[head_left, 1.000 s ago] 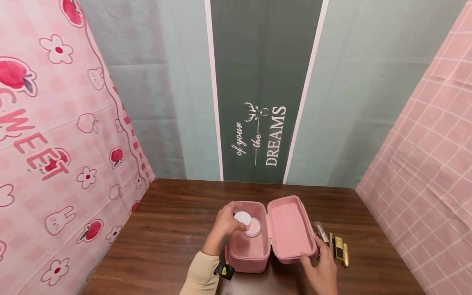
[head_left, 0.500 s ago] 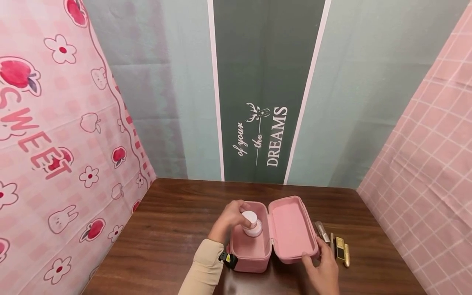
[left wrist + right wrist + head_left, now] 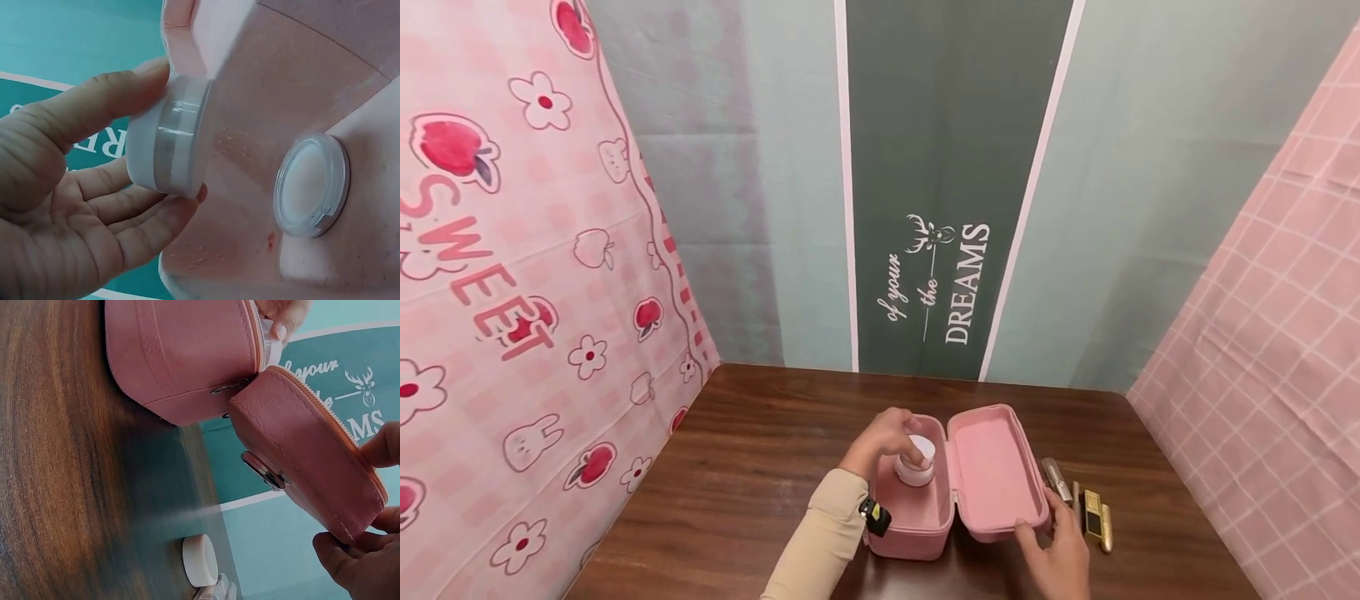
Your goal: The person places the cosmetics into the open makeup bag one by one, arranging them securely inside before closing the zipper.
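Note:
My left hand [image 3: 889,437] pinches a small round cosmetic jar [image 3: 172,137] between thumb and fingers, at the opening of a pink zippered case [image 3: 917,542]. White at both ends, the jar has a clear band round its middle. A round clear-rimmed container with pale contents [image 3: 310,186] lies on the case's inner floor, apart from the jar; in the head view the two overlap. My right hand [image 3: 1058,552] grips the edge of the case's opened lid [image 3: 996,471], thumb inside and fingers behind. Some of those fingers are hidden in the head view.
Right of the lid lie a clear-and-silver tube [image 3: 1056,481], a slim dark stick [image 3: 1077,502], a gold and black compact [image 3: 1094,515] and a gold tube [image 3: 1107,532]. A white round item [image 3: 200,560] stands on the wooden table [image 3: 760,475]. Fabric hangs round three sides.
My left hand has moved right and slightly down with the jar, which now covers the round container below in the head view. The right hand keeps holding the lid.

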